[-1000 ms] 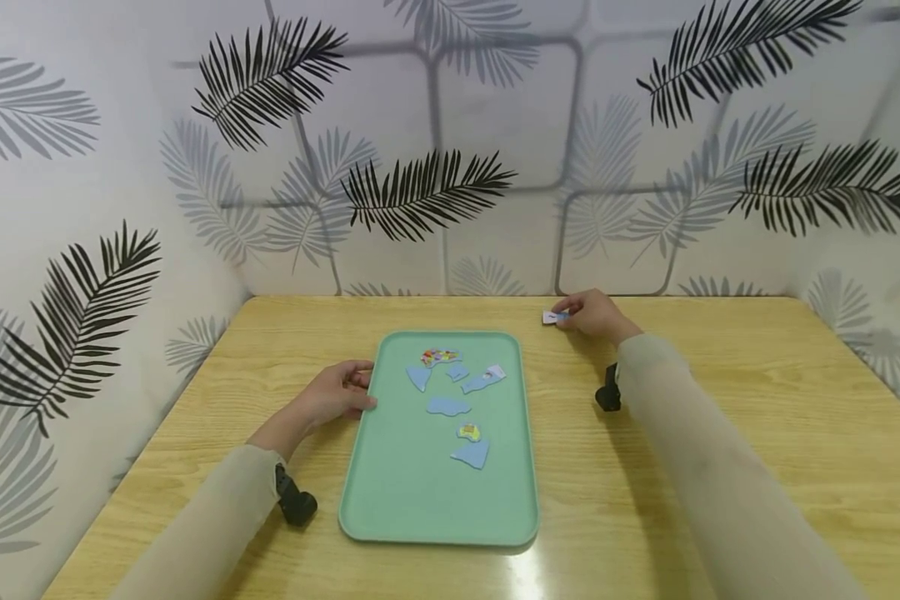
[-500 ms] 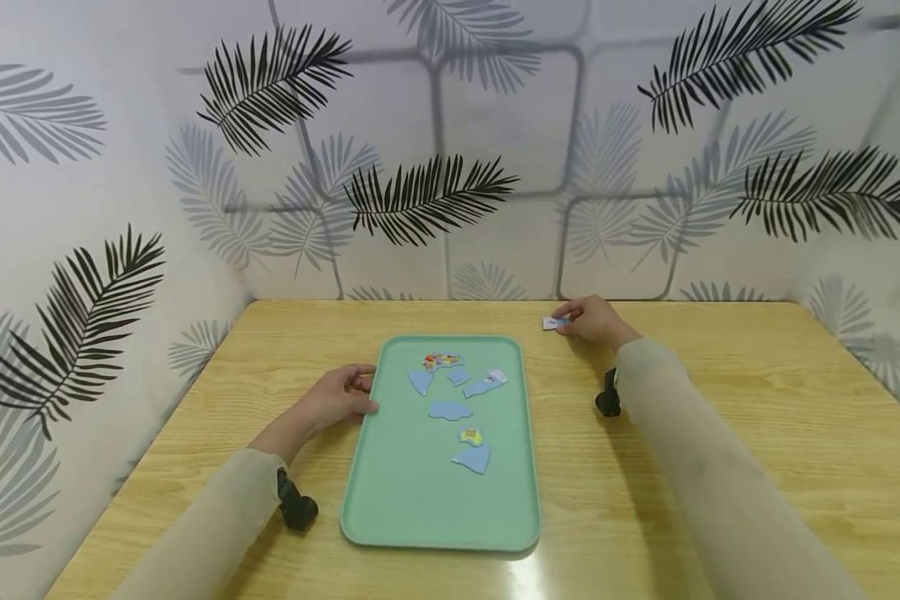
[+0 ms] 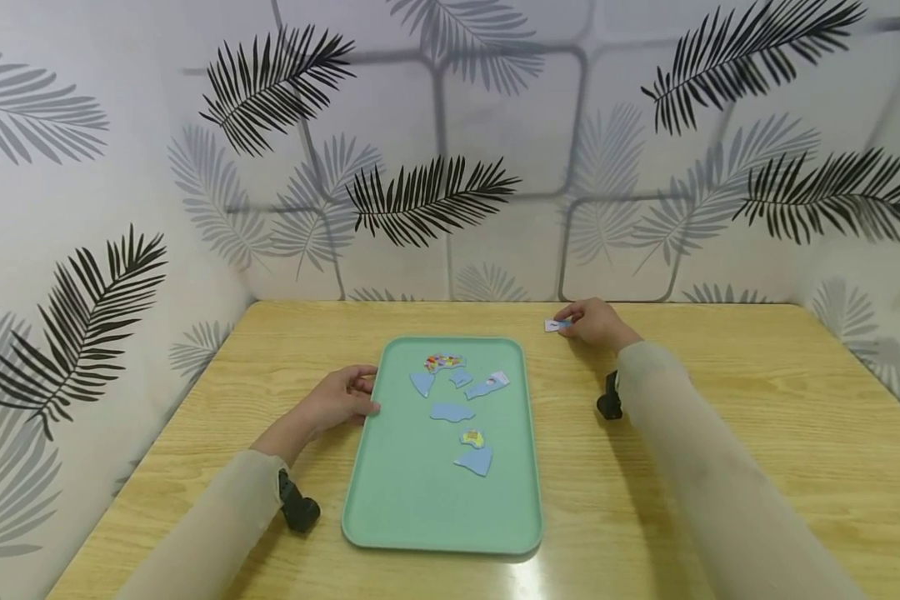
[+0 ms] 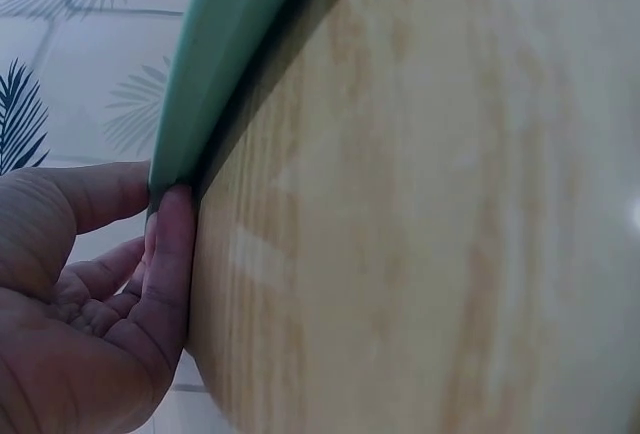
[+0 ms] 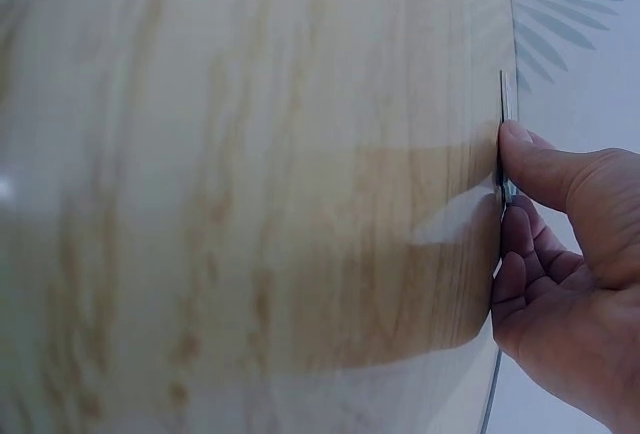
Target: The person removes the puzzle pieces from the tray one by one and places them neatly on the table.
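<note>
My left hand (image 3: 340, 397) grips the left rim of a green tray (image 3: 401, 500). In the left wrist view the thumb lies on the rim and the fingers curl against the side below. Toward the table's back edge my right hand (image 3: 594, 323) pinches a small flat puzzle piece (image 3: 552, 326), white and light blue with a dark mark. Seen edge-on in the right wrist view, that puzzle piece (image 5: 506, 94) sticks out past the thumb, and the fingers cover part of it. Several puzzle pieces lie apart on the tray, among them a multicoloured one (image 3: 442, 362) and a plain blue one (image 3: 452, 412).
The wooden table (image 3: 757, 417) reaches back to a leaf-patterned wall (image 3: 510, 242). A yellow piece (image 3: 472, 437) and a blue piece (image 3: 476, 461) lie close together lower on the tray. Black wrist cameras hang below both sleeves.
Both hands keep their hold and place, the left on the tray rim, the right on the puzzle piece. The whole head view has shifted slightly downward in the frame.
</note>
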Tool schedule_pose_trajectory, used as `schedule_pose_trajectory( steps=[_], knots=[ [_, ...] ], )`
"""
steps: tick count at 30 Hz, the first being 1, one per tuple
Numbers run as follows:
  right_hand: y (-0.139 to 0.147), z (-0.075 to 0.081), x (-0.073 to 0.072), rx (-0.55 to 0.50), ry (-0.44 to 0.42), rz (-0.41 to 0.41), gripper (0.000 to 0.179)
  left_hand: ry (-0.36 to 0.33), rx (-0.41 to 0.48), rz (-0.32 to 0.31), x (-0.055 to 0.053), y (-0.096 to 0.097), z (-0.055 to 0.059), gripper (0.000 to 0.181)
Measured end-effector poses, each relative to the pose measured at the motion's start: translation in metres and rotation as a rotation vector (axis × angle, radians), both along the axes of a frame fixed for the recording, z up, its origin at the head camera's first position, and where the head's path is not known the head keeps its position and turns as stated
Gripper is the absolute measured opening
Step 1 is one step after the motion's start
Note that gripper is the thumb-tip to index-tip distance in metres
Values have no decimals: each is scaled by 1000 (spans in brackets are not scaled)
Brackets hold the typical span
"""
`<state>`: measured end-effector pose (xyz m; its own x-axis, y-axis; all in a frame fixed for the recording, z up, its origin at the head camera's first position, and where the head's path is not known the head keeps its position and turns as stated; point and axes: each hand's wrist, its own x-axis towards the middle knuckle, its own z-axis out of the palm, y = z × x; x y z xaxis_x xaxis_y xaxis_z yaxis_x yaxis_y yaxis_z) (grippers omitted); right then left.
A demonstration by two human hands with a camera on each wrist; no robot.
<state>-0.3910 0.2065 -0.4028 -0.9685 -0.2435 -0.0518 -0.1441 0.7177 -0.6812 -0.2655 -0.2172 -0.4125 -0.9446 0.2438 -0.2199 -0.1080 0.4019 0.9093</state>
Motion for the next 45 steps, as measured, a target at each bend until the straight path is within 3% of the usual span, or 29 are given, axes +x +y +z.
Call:
schedule_pose_trajectory(
  steps=[24, 35, 45],
  knots=[
    [6, 7, -3, -45, -48, 29, 41, 16, 5, -27, 0, -2, 5, 65],
    [-10, 14, 18, -63, -18, 89, 40, 1, 14, -8, 3, -1, 2, 64],
    [-24, 9, 39, -161, -25, 148, 39, 0, 15, -13, 2, -1, 1, 64]
  ],
)
